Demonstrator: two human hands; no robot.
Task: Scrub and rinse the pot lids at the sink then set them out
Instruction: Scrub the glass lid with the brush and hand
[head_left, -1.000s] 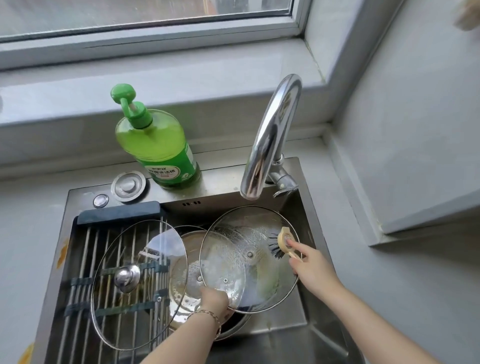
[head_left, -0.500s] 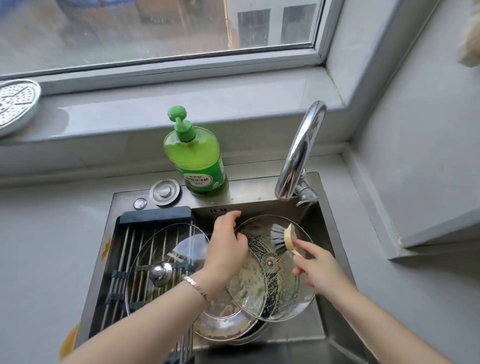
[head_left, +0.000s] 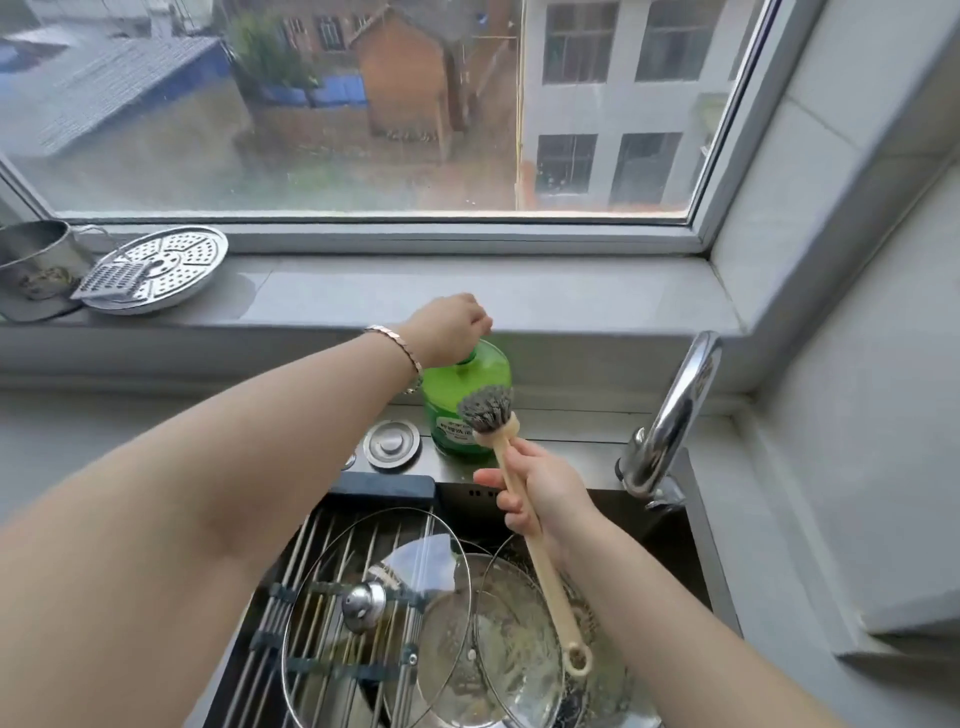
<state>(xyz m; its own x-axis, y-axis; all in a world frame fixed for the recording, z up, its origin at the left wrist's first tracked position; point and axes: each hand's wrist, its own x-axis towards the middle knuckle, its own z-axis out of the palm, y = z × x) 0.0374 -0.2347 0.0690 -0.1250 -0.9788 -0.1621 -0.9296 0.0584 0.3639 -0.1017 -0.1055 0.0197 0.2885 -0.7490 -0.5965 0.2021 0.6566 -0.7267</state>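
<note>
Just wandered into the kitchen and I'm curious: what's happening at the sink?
A person is doing the washing-up. Their left hand is curled over the top of the green soap bottle at the back of the sink, while the right hand holds a long-handled dish brush, bristles up beside the bottle, probably for more soap. One glass lid lies on the rack; soapy lids sit down in the sink.
</note>
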